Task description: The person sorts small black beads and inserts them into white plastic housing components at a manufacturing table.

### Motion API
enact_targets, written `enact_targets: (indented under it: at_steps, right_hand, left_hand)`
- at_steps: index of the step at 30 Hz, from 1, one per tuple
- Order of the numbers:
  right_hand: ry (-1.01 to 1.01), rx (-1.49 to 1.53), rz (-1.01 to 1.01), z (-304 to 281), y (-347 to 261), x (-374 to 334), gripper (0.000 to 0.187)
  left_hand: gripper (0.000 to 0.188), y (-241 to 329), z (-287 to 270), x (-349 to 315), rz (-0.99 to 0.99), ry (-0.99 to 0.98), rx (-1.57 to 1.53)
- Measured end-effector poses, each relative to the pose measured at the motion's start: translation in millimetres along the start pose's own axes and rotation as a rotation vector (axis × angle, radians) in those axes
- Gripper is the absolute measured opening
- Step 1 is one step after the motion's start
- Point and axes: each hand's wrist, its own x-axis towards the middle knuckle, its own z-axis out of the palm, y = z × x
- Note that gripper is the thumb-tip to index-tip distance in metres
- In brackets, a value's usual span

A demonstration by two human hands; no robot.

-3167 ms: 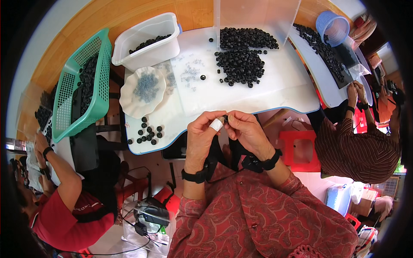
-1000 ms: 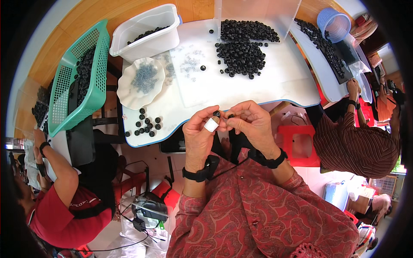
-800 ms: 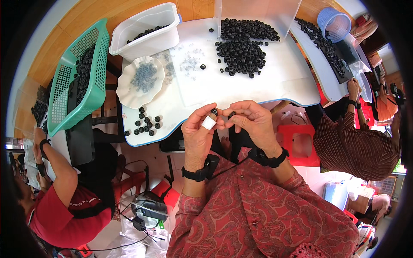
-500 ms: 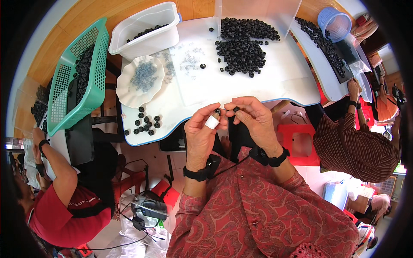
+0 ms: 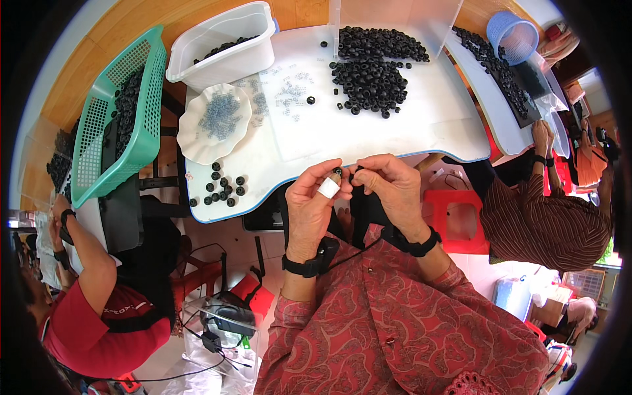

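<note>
My left hand [image 5: 309, 204] pinches a small round black part [image 5: 338, 171] between thumb and fingertips; white tape [image 5: 328, 187] is wrapped round one of its fingers. Close by, my right hand [image 5: 397, 191] grips another small black part [image 5: 359, 169], mostly covered by the fingers. Both hands are just off the front edge of the white table [image 5: 316, 141]. Beyond them lies a heap of black ring-shaped parts [image 5: 375, 85], with a lone black ring [image 5: 311, 101] left of it. Several black parts [image 5: 224, 191] rest at the table's left front corner.
A scalloped cream dish [image 5: 196, 146] holds small clear pieces [image 5: 222, 116], with more scattered beside it. Behind stand a white bin [image 5: 230, 66] and a green basket [image 5: 122, 174]. A clear panel [image 5: 395, 20] borders the heap. People sit on both sides; a red stool [image 5: 454, 224] is at right.
My left hand has shifted slightly to the right, bringing its black part nearer the right hand's. The right hand has barely moved; both keep their grip.
</note>
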Motion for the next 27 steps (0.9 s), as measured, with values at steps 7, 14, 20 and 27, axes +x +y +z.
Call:
enact_targets:
  at_steps: [7, 14, 20, 27]
  right_hand:
    - [-0.059, -0.203, -0.253, 4.9, 0.4, 3.8, 0.026]
    - [-0.054, -0.187, -0.196, 8.5, -3.3, 2.9, 0.037]
    - [-0.034, -0.111, -0.147, 7.3, 7.4, 3.2, 0.044]
    - [0.014, -0.093, -0.123, 8.8, 5.0, 1.9, 0.039]
  left_hand:
    - [0.028, -0.8, -0.9, -0.8, -0.016, -0.011, 0.021]
    - [0.028, -1.2, -1.2, -0.8, -0.013, 0.016, 0.037]
    - [0.027, 1.1, 0.2, 0.0, -0.003, 0.035, 0.036]
    - [0.028, 0.1, -2.0, 0.1, -0.007, 0.041, 0.042]
